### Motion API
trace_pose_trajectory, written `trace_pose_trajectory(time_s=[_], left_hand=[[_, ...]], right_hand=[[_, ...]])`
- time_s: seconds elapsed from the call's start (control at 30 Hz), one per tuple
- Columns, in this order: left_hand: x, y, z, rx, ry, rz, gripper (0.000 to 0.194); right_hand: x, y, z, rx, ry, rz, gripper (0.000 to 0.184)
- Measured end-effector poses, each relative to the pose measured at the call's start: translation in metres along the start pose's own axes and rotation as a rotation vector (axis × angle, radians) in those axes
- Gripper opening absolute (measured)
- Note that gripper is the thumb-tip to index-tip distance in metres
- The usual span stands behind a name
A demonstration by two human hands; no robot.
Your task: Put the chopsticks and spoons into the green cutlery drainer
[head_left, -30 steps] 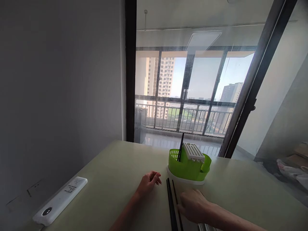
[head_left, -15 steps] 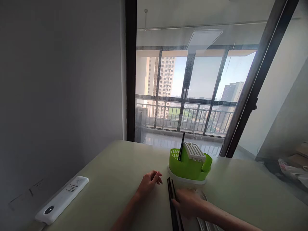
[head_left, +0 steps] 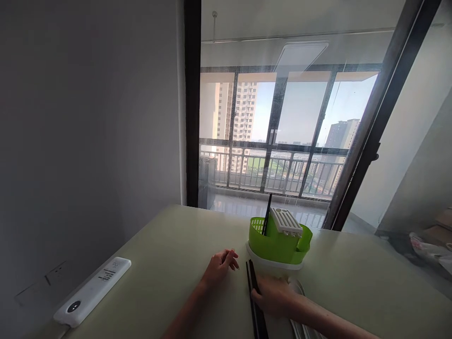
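Head view: your right hand (head_left: 273, 293) is low over the near part of the pale green table (head_left: 169, 249), its thumb lying against a cluster of long black chopsticks (head_left: 260, 322). Its fingers are bent and blurred, so you cannot tell whether they grip the chopsticks or only touch them. The chopsticks lie lengthwise on the table, running from the near edge of the view toward the far side, between your two hands. Your left hand (head_left: 221, 265) rests on the table to their left, relaxed, fingers half bent and slightly parted, with nothing seen between them.

Just beyond the chopsticks' far tips, a little to the right, stands a green holder (head_left: 271, 245) on a white base (head_left: 278, 265). A dark stick (head_left: 267, 214) leans upright in its left basket, and a white slotted rack (head_left: 286, 221) tops its middle. Silvery utensils (head_left: 298, 327) lie on the right, partly hidden under your right forearm. Well apart on the left, a long white device (head_left: 95, 289) lies near the table's edge. Glass panes (head_left: 300, 113) fill the far side.
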State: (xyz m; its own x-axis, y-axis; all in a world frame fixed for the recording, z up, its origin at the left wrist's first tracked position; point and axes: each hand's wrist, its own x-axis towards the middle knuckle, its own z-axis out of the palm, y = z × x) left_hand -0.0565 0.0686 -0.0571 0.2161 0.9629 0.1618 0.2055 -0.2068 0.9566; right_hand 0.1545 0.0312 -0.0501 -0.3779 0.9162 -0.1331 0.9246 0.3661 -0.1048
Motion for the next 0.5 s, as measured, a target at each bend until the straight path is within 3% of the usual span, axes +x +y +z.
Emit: trace_pose_trajectory(time_s=[0.5], left_hand=[[-0.0006, 0.0008, 0.0010, 0.038, -0.002, -0.001, 0.053]], right_hand=[[-0.0014, -0.0073, 0.0006, -0.025, 0.037, 0.012, 0.033]])
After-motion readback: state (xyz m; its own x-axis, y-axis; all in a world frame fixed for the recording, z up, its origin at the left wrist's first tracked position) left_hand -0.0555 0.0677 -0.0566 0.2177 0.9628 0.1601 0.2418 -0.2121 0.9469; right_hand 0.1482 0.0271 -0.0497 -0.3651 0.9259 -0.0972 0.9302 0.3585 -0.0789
